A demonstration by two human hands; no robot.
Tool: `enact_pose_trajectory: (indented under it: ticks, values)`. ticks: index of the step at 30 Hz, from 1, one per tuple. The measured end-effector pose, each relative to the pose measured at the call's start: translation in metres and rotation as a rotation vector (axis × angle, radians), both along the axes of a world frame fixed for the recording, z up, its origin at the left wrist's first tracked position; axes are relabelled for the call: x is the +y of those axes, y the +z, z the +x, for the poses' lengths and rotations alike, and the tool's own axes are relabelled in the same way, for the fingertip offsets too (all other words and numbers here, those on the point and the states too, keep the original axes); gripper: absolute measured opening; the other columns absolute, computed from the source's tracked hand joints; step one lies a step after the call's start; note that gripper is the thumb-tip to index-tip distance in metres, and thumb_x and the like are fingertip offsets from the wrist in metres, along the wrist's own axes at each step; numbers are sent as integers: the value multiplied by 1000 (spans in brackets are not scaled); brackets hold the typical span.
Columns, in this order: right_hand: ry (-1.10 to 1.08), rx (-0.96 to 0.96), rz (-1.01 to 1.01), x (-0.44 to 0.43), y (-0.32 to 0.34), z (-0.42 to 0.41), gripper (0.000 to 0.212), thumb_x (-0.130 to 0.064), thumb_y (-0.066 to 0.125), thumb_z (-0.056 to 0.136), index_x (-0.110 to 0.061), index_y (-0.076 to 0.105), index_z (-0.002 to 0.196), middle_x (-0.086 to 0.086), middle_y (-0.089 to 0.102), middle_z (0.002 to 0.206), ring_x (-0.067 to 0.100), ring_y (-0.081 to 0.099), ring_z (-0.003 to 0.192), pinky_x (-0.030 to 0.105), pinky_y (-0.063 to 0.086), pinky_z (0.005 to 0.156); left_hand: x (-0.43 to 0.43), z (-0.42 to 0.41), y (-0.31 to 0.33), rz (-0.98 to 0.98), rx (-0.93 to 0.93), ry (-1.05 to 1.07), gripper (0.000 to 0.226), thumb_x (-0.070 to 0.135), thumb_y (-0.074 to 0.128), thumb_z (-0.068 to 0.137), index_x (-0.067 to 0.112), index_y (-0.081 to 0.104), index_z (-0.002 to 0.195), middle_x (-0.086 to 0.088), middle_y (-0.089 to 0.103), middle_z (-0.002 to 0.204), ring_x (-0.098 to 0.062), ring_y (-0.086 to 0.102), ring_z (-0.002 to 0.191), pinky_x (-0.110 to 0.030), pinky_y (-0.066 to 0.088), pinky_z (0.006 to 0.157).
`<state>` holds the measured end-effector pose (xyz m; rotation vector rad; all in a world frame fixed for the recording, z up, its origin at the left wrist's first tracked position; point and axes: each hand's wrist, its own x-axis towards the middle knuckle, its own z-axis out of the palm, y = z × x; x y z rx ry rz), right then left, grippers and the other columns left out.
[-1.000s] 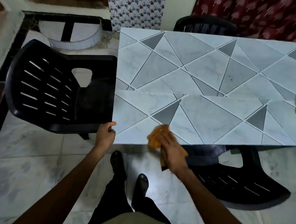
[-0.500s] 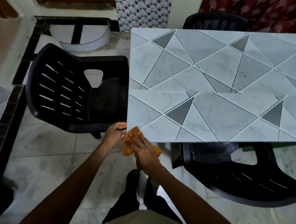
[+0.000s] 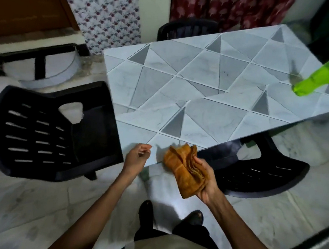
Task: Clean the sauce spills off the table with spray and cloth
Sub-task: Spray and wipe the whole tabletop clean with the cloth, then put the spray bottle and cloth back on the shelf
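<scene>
Standing on a pale marble floor (image 3: 29,201): one person seen from above, dark shoes (image 3: 146,210) side by side, both bare forearms reaching forward.
- right hand (image 3: 204,181): palm turned up, fingers curled round a folded orange cloth (image 3: 181,166). The cloth is held at the near edge of the table, its upper end overlapping the tabletop in view; whether it touches the surface cannot be told.
- left hand (image 3: 136,158): empty, fingers loosely curled, thumb close to forefinger, at the table's near corner, just left of the cloth and apart from it.
- table (image 3: 202,100): grey-and-white triangle pattern, with a few small dark specks (image 3: 225,72) toward the middle.
- black slatted chair (image 3: 47,132): at the table's left end.
- second black chair (image 3: 256,170): partly under the near long side, right of the cloth.
- green bottle (image 3: 322,79): base on the tabletop near the far right end, leaning in view, well apart from both hands; its top is blurred.
- third dark chair (image 3: 187,31): behind the far side.
- backdrop: floral curtain (image 3: 104,8), red curtain (image 3: 223,4), wooden door (image 3: 26,2).
</scene>
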<state>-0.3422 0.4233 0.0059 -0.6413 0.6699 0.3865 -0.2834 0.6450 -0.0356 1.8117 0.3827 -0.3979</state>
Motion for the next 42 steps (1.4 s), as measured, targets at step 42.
enact_pose_trajectory:
  ticks: [42]
  values:
    - [-112, -141, -396, -694, 113, 142, 40, 1, 56, 88, -4, 62, 127, 23, 72, 114, 40, 71, 98, 55, 60, 79, -718, 232, 126, 83, -552, -252, 78, 30, 82, 78, 20, 41, 144, -4, 41, 148, -18, 40, 135, -37, 35, 113]
